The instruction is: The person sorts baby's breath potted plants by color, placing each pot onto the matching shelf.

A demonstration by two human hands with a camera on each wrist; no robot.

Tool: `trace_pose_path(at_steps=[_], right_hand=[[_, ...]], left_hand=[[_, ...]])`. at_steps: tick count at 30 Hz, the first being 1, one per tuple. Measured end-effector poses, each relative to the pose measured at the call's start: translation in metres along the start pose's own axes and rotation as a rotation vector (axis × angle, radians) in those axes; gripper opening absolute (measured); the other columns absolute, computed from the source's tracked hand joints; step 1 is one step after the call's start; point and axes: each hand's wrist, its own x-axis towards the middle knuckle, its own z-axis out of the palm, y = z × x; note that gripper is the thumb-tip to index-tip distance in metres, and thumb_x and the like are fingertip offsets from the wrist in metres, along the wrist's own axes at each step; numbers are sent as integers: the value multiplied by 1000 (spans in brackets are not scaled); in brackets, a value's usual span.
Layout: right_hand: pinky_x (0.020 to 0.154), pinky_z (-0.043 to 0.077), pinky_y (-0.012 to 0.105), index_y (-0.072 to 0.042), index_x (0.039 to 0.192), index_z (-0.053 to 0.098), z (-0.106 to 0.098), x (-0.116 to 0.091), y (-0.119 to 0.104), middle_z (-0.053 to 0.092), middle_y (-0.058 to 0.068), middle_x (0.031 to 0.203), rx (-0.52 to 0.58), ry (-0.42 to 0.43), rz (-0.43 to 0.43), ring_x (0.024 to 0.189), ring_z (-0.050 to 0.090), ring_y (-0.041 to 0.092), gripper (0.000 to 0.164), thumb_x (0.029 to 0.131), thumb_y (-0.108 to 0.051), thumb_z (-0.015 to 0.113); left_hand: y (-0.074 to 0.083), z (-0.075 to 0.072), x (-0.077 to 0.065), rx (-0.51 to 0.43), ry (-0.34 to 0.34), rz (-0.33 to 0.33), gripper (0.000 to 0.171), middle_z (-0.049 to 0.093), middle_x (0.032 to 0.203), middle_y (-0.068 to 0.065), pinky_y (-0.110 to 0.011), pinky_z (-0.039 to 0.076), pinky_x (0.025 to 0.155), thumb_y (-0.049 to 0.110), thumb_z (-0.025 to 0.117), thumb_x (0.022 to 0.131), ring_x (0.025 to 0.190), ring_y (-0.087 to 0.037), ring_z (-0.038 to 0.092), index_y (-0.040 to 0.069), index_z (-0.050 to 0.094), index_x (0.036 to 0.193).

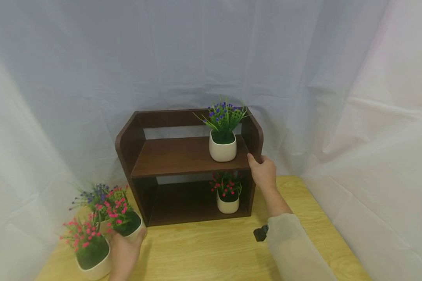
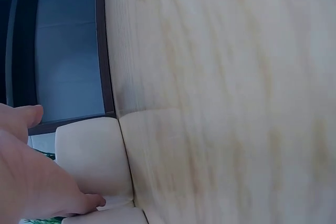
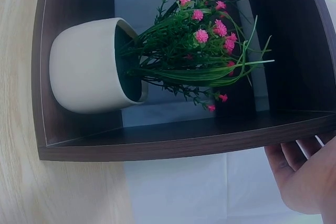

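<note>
My left hand (image 1: 124,249) is at the front of a white pot of pink flowers (image 1: 117,208) beside the shelf's left side. In the left wrist view its thumb and fingers spread to either side of the white pot (image 2: 94,153), a gap showing by the thumb. My right hand (image 1: 264,171) grips the right side panel of a dark brown two-tier shelf (image 1: 183,154), thumb at the front and fingers outside. Near that hand, a purple-flowered pot (image 1: 223,150) stands on the upper tier. Below it a pink-flowered plant in a white pot (image 3: 94,66) stands on the lower tier.
Another pink-flowered pot (image 1: 95,261) stands left of my left hand, and a purple-flowered plant (image 1: 95,197) is behind it. The wooden table (image 1: 197,249) carries everything. Pale sheeting (image 1: 183,54) hangs behind and at both sides. A small black device (image 1: 261,233) is at my right cuff.
</note>
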Motion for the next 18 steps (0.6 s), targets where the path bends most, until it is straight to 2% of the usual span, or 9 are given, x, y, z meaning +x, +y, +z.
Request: trace_pose_path(at_steps=[6, 18], right_hand=[[106, 57, 60, 6, 131, 71, -1, 1, 0, 74, 31, 130, -1, -4, 1, 123, 69, 48, 60, 105, -47, 63], [104, 57, 60, 6, 130, 72, 0, 0, 0, 74, 31, 128, -20, 7, -1, 121, 70, 48, 61, 104, -48, 63]], left_hand=[[-3, 3, 5, 7, 4, -2, 120, 22, 160, -57, -79, 30, 122, 35, 80, 97, 142, -75, 31, -23, -2, 162], [-5, 5, 11, 47, 2, -61, 117, 23, 157, -59, -80, 33, 118, 37, 76, 98, 137, -76, 34, -26, -2, 159]])
